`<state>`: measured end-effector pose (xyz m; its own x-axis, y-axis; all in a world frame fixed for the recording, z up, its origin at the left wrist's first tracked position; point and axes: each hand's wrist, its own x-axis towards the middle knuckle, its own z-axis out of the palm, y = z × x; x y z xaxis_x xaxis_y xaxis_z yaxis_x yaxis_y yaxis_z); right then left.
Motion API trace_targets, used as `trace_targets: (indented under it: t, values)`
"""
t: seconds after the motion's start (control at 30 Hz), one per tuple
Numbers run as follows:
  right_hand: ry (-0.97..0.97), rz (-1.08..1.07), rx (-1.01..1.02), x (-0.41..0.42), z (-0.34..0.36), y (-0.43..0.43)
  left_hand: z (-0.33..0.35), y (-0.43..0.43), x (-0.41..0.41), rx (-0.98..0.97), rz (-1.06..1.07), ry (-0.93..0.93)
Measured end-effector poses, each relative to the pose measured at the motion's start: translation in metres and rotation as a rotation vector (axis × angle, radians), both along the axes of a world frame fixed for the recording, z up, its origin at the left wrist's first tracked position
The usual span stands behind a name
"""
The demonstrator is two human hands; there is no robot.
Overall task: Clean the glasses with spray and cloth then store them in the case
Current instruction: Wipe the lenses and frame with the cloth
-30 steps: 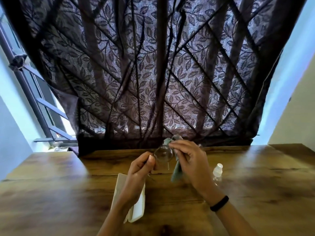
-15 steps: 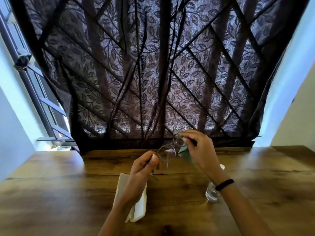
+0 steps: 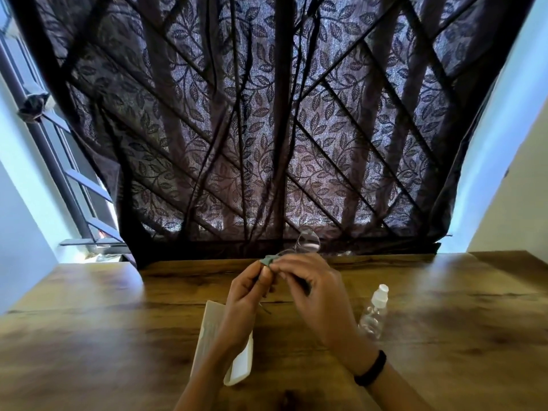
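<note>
2 hands at frame centre: left hand (image 3: 247,287) and right hand (image 3: 311,287) pinch cloth (image 3: 267,260) around light, fragile glasses (image 3: 307,243) — best gripped by the frame.

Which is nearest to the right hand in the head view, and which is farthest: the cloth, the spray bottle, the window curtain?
1. The cloth: pinched between the fingers of the right hand and the left hand, so it is touching.
2. The spray bottle: standing on the table just to the right of that hand.
3. The curtain: hanging behind the table's far edge.
</note>
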<state>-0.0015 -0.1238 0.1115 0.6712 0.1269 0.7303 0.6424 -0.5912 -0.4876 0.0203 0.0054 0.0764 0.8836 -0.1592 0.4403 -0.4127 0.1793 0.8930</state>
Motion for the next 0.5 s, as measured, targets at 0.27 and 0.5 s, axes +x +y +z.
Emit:
trace_targets:
  t: [0.27,0.5]
  values:
    - [-0.027,-0.061,0.014,0.001,-0.002,-0.011,0.000,0.005,0.003,-0.007,0.035,0.040]
    - [0.009,-0.092,0.056,0.012,0.008,-0.007,0.008,0.001,0.003,0.003,0.001,0.042]
